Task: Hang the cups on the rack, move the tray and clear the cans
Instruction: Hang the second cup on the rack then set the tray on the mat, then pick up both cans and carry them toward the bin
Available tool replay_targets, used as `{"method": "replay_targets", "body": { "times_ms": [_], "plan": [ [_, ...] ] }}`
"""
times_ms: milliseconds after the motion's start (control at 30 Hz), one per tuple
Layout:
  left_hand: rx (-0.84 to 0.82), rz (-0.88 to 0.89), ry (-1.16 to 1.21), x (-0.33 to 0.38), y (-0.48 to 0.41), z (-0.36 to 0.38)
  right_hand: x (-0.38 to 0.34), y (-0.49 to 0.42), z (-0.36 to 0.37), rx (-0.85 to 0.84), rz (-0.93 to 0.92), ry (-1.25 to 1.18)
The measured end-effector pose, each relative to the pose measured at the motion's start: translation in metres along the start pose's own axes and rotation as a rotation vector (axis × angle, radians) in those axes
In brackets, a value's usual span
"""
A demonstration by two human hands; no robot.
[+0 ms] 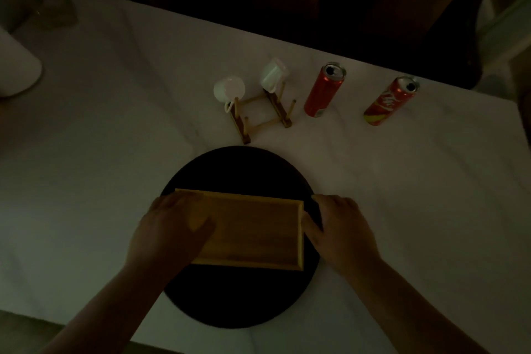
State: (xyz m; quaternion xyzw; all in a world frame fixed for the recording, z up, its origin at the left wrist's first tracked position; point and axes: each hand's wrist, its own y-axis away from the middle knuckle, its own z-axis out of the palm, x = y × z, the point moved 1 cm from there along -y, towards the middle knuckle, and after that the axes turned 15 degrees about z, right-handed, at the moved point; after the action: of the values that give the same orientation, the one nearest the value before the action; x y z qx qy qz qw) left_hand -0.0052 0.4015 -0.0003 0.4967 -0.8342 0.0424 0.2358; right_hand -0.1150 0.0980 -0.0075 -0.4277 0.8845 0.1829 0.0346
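1. You have no text here that can be read; the light is too dim.
2. Far beyond your right hand (343,228), the right-hand red can (391,100) carries a pale script-like mark on its side. The letters cannot be made out.
3. Ahead of your hands, between that can and the rack, the other red can (324,90) shows no legible print.
4. Cups, rack and tray show no markings.

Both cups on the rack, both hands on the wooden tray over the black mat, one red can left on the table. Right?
Not quite: the head view shows two red cans standing on the table. The rest holds: both cups hang on the rack, and the left hand and right hand grip the wooden tray over the black mat.
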Motion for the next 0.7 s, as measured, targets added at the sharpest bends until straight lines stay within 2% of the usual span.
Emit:
{"method": "replay_targets", "body": {
  "times_ms": [100, 167, 300, 433, 700],
  "plan": [
    [-0.127, 0.118, -0.062, 0.024, -0.011, 0.003, 0.014, -0.003, -0.009, -0.033, -0.092, 0.134],
    [-0.145, 0.16, -0.066, 0.035, -0.018, 0.006, 0.021, -0.005, -0.012, -0.041, -0.104, 0.137],
    [-0.135, 0.225, -0.13, 0.066, -0.038, 0.012, 0.042, -0.012, -0.026, -0.032, -0.061, 0.089],
    [-0.122, 0.278, -0.09, 0.098, -0.062, 0.01, 0.064, -0.022, -0.045, 0.01, -0.052, 0.108],
    [-0.071, 0.401, -0.236, 0.167, -0.123, 0.004, 0.111, -0.062, -0.083, 0.068, 0.028, 0.131]
  ]
}}
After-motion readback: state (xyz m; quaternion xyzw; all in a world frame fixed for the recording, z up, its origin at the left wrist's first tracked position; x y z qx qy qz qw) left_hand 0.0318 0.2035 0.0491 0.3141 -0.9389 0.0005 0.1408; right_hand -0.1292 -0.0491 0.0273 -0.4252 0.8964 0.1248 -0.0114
